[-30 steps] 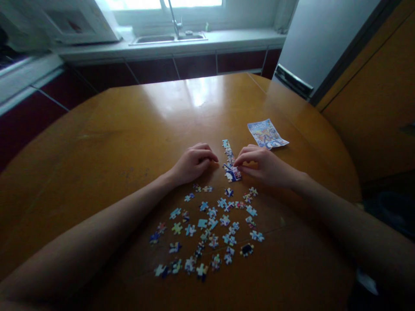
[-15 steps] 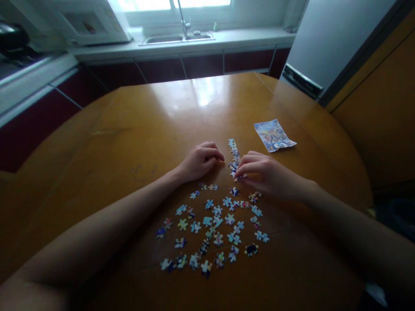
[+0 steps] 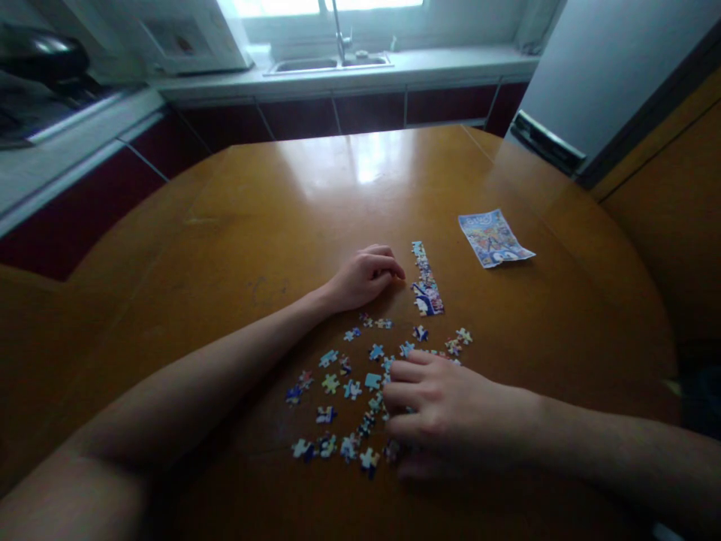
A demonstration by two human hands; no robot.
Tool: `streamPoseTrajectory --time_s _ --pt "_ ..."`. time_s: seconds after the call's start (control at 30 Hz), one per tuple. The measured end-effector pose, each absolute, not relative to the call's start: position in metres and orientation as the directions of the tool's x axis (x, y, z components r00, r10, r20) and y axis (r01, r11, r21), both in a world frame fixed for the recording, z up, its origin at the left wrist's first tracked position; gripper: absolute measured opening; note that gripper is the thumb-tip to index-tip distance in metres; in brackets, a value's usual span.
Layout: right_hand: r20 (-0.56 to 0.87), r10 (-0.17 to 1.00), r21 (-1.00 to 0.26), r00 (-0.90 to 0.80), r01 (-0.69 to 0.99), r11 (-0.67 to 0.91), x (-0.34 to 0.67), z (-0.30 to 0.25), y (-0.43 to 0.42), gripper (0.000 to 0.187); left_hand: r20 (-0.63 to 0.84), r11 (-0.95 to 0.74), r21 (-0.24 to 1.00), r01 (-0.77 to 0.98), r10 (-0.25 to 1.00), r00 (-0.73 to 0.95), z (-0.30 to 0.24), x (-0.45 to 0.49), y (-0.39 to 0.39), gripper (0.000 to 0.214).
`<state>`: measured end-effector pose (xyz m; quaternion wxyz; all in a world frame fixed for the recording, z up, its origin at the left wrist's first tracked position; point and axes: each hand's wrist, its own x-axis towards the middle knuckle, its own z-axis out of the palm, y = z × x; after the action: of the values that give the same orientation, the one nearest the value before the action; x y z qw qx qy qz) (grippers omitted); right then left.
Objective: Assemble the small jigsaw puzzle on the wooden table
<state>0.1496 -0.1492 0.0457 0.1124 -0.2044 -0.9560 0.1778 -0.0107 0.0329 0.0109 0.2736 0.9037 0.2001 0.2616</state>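
A joined strip of jigsaw puzzle (image 3: 426, 281) lies on the wooden table. Just left of it rests my left hand (image 3: 369, 278), its fingers curled together; their inner side is hidden. Loose jigsaw pieces (image 3: 330, 384) are spread nearer to me. Over the right part of that spread is my right hand (image 3: 436, 406), palm down with its fingers apart, covering several pieces and slightly blurred at the thumb. No piece shows in its fingers. A single dark blue and white piece (image 3: 420, 333) lies between the strip and my right hand.
A creased picture sheet (image 3: 496, 239) lies right of the strip on the wooden table (image 3: 315, 195). Behind the table stand a counter with a sink (image 3: 330, 66), a white microwave-like box (image 3: 185, 37) and a grey fridge (image 3: 608, 75). A dark pan (image 3: 45, 56) is at far left.
My right hand has left the lower end of the strip and moved toward me, over the loose pieces. The strip's lower end now shows uncovered. The view has shifted slightly; my left hand stays beside the strip.
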Motion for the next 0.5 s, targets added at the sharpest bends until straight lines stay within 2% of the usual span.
streamPoseTrajectory --time_s 0.17,0.33,0.5 --pt "0.134 0.458 -0.351 -0.879 0.390 0.851 0.142 0.041 -0.153 0.022 0.355 -0.765 0.606 0.218 0.506 0.786 0.011 -0.010 0.032 0.029" --pt "0.095 0.429 -0.410 -0.898 0.358 0.839 0.145 0.049 -0.153 0.017 0.359 -0.763 0.610 0.212 0.505 0.785 0.010 -0.009 0.032 0.029" --pt "0.109 0.450 -0.444 -0.887 0.361 0.820 0.142 0.050 -0.157 0.017 0.354 -0.759 0.617 0.210 0.506 0.787 0.010 -0.010 0.032 0.029"
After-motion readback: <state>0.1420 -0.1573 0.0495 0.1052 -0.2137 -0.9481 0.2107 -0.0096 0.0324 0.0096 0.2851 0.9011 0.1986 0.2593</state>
